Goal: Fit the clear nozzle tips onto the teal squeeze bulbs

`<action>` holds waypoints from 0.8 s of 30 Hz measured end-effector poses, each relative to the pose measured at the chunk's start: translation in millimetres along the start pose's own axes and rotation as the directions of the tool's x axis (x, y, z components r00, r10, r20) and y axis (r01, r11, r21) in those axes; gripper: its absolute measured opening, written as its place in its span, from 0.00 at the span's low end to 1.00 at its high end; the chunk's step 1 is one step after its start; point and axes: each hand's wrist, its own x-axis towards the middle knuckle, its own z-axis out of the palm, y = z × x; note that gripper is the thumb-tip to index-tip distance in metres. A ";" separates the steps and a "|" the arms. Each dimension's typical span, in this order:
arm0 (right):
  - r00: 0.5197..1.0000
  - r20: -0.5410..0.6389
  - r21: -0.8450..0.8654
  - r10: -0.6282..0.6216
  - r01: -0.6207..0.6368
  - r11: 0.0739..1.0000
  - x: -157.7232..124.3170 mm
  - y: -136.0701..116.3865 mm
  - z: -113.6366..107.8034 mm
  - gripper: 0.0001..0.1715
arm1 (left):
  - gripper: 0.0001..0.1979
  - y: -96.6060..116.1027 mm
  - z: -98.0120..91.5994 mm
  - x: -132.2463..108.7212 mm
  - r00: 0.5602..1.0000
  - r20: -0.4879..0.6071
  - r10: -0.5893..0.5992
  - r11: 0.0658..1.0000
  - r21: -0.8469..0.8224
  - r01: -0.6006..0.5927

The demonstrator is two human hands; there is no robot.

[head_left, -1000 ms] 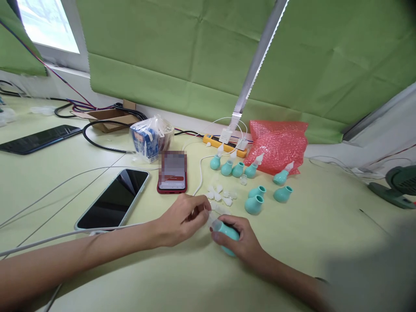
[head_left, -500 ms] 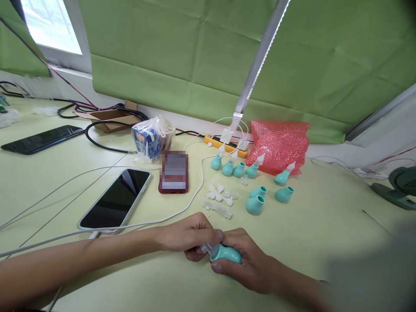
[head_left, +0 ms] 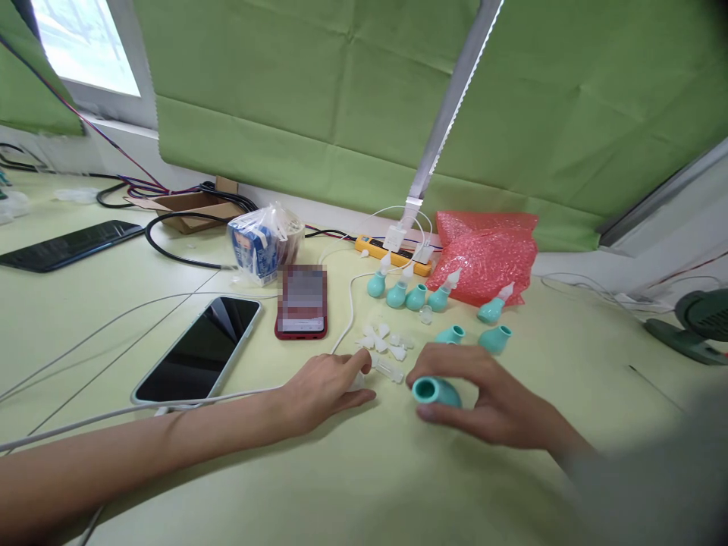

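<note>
My right hand (head_left: 478,390) grips a teal rubber bulb (head_left: 449,393) between thumb and fingers; its round mouth faces left and shows no tube in it. My left hand (head_left: 330,387) rests low at the table, fingers curled around a translucent plastic piece (head_left: 357,381), mostly hidden. Just beyond it lie a clear tube (head_left: 389,370) and several small white tips (head_left: 381,339). Behind my right hand are two open teal bulbs, one partly covered (head_left: 452,334) and one in full view (head_left: 494,339). Farther back stand several bulbs, most with clear tips, such as one teal bulb (head_left: 491,309).
A red bubble-wrap bag (head_left: 483,254) and a yellow power strip (head_left: 364,246) sit at the back. To the left are a red-cased phone (head_left: 301,336), a large phone (head_left: 199,349), a wrapped blue pack (head_left: 255,250) and a white cable (head_left: 227,395). A dark green object (head_left: 702,315) stands right.
My hands have moved apart and away from me. The clear tube is out of the bulb's mouth in my right hand, which has shifted right; my left hand has moved toward the loose clear parts.
</note>
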 end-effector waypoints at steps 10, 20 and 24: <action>0.698 -0.606 0.270 0.381 -0.271 0.924 10.6 67.1 -16.2 0.14 | 0.09 -2.0 7.8 -4.7 0.983 -0.041 0.181 0.982 0.068 -0.178; 0.796 -0.337 0.155 0.503 -0.481 0.863 10.1 109.2 -4.4 0.21 | 0.10 7.1 3.0 -10.8 0.957 0.032 0.287 0.919 0.271 -0.284; 0.827 -0.317 0.151 0.464 -0.439 0.886 8.6 111.0 -5.8 0.18 | 0.12 7.2 4.2 -11.5 0.954 0.064 0.292 0.900 0.319 -0.297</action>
